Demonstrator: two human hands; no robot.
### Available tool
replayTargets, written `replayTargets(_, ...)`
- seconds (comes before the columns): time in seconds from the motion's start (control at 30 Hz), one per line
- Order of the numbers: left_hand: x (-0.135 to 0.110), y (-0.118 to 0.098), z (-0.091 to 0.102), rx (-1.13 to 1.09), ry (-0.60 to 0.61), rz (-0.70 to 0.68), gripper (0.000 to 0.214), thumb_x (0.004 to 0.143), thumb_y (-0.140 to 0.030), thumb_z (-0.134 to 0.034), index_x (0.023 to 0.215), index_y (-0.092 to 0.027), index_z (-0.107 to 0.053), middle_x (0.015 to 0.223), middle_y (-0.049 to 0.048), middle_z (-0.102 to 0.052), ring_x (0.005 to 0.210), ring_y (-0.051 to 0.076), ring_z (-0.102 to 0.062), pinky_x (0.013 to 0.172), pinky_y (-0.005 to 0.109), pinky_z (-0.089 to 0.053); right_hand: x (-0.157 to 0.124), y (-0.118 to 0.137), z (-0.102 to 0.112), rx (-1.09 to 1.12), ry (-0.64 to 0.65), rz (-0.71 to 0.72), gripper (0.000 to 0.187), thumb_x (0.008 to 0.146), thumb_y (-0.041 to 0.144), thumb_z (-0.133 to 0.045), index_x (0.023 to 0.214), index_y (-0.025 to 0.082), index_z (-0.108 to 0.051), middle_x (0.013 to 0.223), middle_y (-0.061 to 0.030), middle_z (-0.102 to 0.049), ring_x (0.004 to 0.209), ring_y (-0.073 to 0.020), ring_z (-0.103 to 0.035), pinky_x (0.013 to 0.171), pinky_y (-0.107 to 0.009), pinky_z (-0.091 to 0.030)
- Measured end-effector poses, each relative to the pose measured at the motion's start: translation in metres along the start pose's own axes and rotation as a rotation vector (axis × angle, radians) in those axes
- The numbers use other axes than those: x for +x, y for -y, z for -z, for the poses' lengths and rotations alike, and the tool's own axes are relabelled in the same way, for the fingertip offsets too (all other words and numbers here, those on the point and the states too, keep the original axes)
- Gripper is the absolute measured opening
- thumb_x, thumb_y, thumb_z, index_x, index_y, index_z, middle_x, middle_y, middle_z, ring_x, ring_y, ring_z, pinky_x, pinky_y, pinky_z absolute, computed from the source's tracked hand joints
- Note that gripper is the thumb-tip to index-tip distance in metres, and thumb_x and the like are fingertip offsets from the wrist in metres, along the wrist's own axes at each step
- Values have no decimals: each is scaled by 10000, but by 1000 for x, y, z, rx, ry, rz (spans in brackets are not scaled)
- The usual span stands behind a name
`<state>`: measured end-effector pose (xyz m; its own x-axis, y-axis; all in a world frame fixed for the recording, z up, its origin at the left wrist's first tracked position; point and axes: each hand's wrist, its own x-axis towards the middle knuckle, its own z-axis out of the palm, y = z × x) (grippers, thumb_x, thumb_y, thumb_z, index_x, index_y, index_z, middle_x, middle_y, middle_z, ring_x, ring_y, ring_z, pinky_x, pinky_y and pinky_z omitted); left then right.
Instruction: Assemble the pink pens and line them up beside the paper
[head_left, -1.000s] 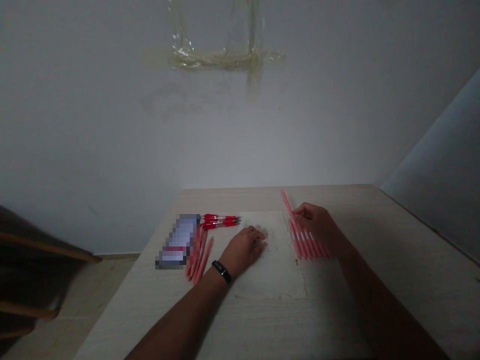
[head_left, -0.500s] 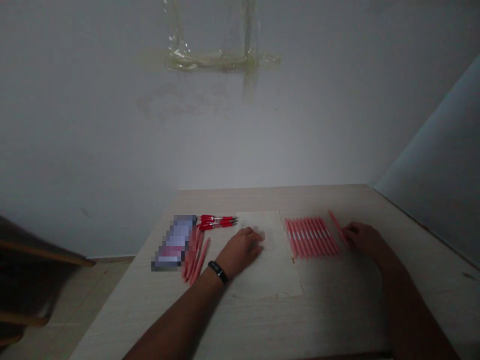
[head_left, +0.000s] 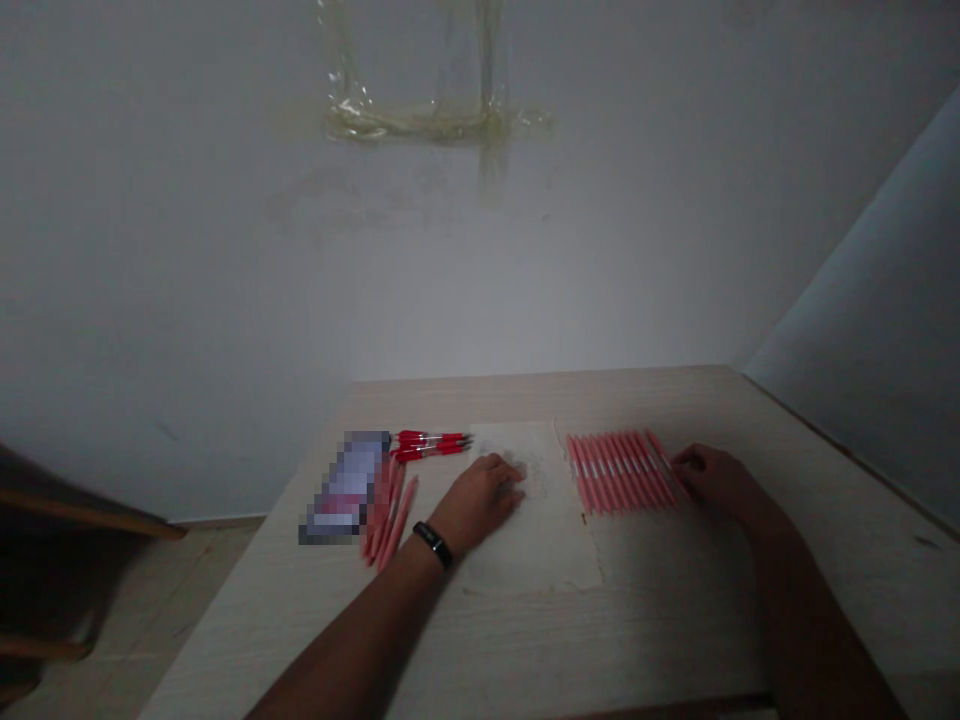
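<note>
Ten or so pink pens laid side by side in a neat slanted row, right of a pale sheet, toward the far edge of the desk. Right hand at the row's right end, fingers against the last pen, grip unclear. Left hand resting on the sheet, empty, well apart from the right; black wristband on its wrist. More pink pens left in a loose fan by the sheet's left edge, beside a blurred block; a few red pens just beyond.
</note>
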<state>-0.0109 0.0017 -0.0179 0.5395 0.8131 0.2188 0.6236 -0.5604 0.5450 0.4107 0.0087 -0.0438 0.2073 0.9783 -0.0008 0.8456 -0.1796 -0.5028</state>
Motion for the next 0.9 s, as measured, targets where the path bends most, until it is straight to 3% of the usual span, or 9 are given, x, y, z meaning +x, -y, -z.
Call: replayTargets(0.9, 0, 0, 1, -10, 15, -9, 199, 891, -295, -601, 1055, -210, -672, 1065, 97, -630, 964, 223, -591, 854, 349, -494, -4, 10, -2, 34, 56, 41, 190, 808, 320, -580, 858, 180, -698, 790, -87, -728, 672, -194, -658, 624, -282, -450)
